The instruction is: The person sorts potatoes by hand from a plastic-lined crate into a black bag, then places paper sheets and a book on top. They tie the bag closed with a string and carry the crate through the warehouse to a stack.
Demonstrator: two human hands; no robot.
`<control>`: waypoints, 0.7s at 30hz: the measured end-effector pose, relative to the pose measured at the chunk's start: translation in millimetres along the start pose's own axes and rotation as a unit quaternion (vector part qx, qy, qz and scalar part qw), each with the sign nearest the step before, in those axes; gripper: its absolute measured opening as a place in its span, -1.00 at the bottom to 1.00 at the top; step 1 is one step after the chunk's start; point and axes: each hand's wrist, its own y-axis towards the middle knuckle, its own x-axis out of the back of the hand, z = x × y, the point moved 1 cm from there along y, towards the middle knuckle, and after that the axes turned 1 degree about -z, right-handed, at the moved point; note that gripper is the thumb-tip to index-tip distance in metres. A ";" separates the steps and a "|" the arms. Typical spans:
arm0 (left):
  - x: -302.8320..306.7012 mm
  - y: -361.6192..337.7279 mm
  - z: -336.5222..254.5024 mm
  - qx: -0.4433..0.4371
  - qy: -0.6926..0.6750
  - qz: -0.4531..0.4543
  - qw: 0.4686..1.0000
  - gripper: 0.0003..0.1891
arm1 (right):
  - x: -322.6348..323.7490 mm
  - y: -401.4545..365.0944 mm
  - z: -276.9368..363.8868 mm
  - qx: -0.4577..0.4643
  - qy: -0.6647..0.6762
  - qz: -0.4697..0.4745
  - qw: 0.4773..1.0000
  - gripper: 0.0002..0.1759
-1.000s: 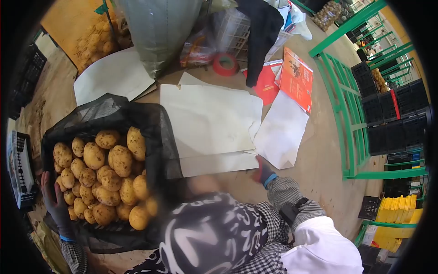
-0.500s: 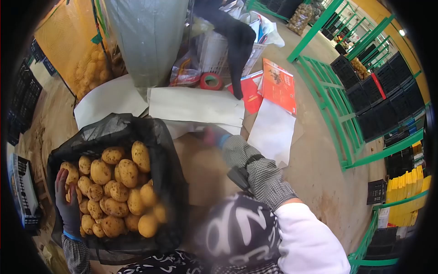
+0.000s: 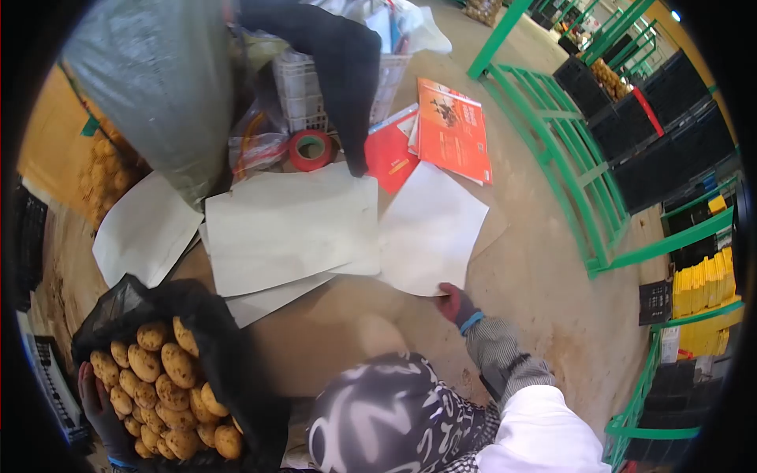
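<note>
A black-lined crate (image 3: 229, 315) full of potatoes (image 3: 169, 378) stands at the lower left. My left hand (image 3: 95, 400), in a grey glove, lies at the crate's left side against the potatoes, its fingers fairly straight. On the right, my gloved right hand (image 3: 455, 303) pinches the lower corner of a white paper sheet (image 3: 434, 225). Left of that sheet, more white sheets (image 3: 292, 229) lie overlapping on the floor, and another white sheet (image 3: 146, 225) is beside the crate.
Beyond the sheets are red tape (image 3: 311, 150), orange-red printed sheets (image 3: 453, 130) and a white basket (image 3: 300, 91). A dark-clothed limb (image 3: 347, 79) reaches down there. Green metal racking (image 3: 564, 150) and black crates (image 3: 670, 158) stand right. A large grey sack (image 3: 154, 87) is upper left.
My right hand has moved right and down from the middle white sheets to the right-hand sheet's corner. The view has shifted, so the crate appears lower left. My left hand stays at the crate.
</note>
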 end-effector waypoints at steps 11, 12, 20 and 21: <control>-108.2 69.2 -332.3 -0.306 0.035 0.177 0.935 -0.40 | -150.8 -105.0 89.3 0.141 0.388 0.200 0.888 -0.66; -130.3 70.8 -347.3 -0.295 0.006 0.246 0.923 -0.37 | -135.6 -115.2 116.2 0.176 0.418 0.180 0.873 -0.66; -259.1 70.2 -493.8 0.175 -0.618 0.535 0.549 -0.38 | -234.5 -134.5 190.5 0.317 0.101 0.182 0.925 -0.59; -260.8 83.7 -503.6 0.080 -0.560 0.462 0.683 -0.46 | -253.0 -127.7 187.5 0.282 0.052 0.174 0.942 -0.58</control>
